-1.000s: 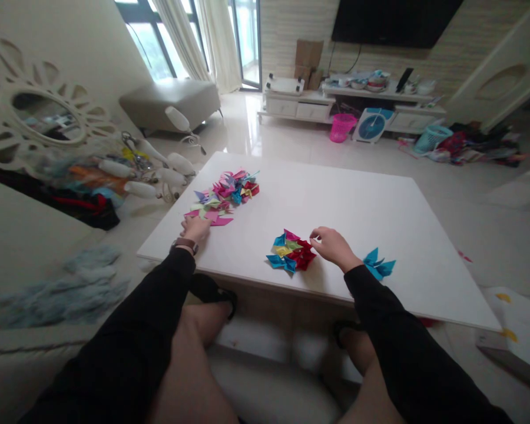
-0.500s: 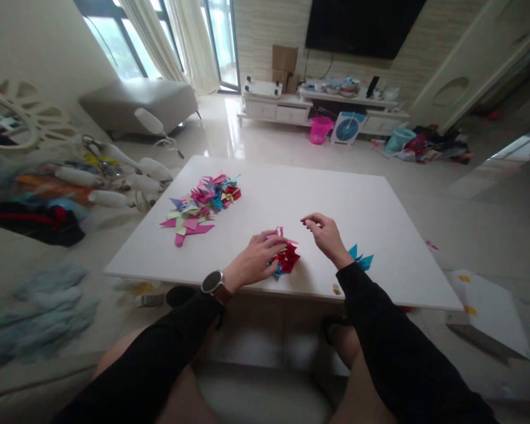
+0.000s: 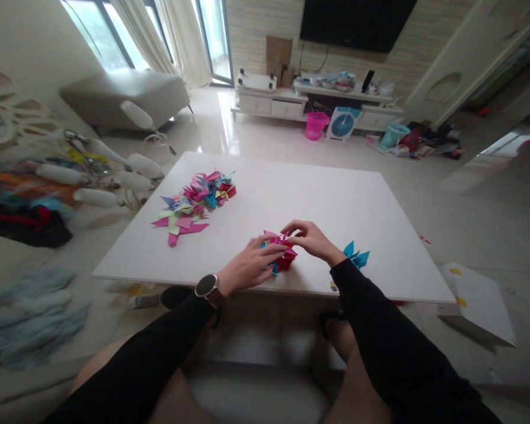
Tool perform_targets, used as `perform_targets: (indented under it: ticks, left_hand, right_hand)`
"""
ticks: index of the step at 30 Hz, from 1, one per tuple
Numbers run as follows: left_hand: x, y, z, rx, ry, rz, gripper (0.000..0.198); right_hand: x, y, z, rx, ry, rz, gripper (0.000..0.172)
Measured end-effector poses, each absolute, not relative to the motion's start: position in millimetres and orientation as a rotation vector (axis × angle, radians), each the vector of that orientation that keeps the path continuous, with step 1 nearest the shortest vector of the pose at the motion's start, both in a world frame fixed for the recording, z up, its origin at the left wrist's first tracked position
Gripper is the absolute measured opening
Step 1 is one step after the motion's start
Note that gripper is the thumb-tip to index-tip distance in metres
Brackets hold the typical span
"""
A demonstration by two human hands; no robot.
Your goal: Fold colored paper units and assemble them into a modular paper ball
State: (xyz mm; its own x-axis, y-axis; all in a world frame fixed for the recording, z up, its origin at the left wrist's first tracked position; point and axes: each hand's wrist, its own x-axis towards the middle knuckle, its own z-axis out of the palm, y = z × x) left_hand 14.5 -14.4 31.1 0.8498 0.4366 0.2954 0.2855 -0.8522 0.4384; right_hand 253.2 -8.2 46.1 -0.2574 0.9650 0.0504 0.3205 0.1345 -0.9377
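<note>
A cluster of folded origami paper (image 3: 287, 260) in red, pink and blue sits near the table's front edge. My left hand (image 3: 249, 262), with a watch on its wrist, lies over its left side, fingers curled against it and steadying it. The thumb and forefinger of my right hand (image 3: 311, 240) are pinched together at the cluster's pink top, and the fingers partly cover that spot. To the right, close to my right wrist, lies a blue origami piece (image 3: 357, 257). A heap of folded paper pieces (image 3: 198, 197) in many colours lies at the table's left.
The white table (image 3: 309, 188) stands before my knees. A small sticker (image 3: 334, 286) is at its front edge. White lamp arms (image 3: 128, 179) stand left of the table, and a white box (image 3: 477, 300) is on the floor at right. A pink basket (image 3: 317, 126) stands beyond.
My right hand has moved left from beside the cluster to its pink top. My left hand stays on the cluster. The whole view has shifted slightly.
</note>
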Motion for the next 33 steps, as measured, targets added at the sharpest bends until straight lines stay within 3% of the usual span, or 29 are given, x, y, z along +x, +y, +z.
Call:
perform_targets:
  ticks: [7, 12, 18, 27, 33]
  left_hand:
    - [13, -14, 31, 2.589, 0.538, 0.565, 0.052]
    - [12, -15, 35, 2.553, 0.550, 0.581, 0.034]
    - [19, -10, 31, 2.022, 0.989, 1.054, 0.014]
    - [26, 3, 13, 1.171, 0.905, 0.819, 0.040]
    - [27, 2, 8, 0.867, 0.863, 0.846, 0.039]
  right_hand:
    - [250, -11, 45, -1.207, -1.664, 1.219, 0.019]
    - [250, -9, 41, -1.193, -1.648, 1.202, 0.021]
    - [249, -7, 40, -1.196, -1.496, 1.146, 0.024]
    - [239, -10, 37, -1.109, -1.381, 1.220, 0.036]
    - [230, -14, 43, -1.066, -1.359, 1.278, 0.043]
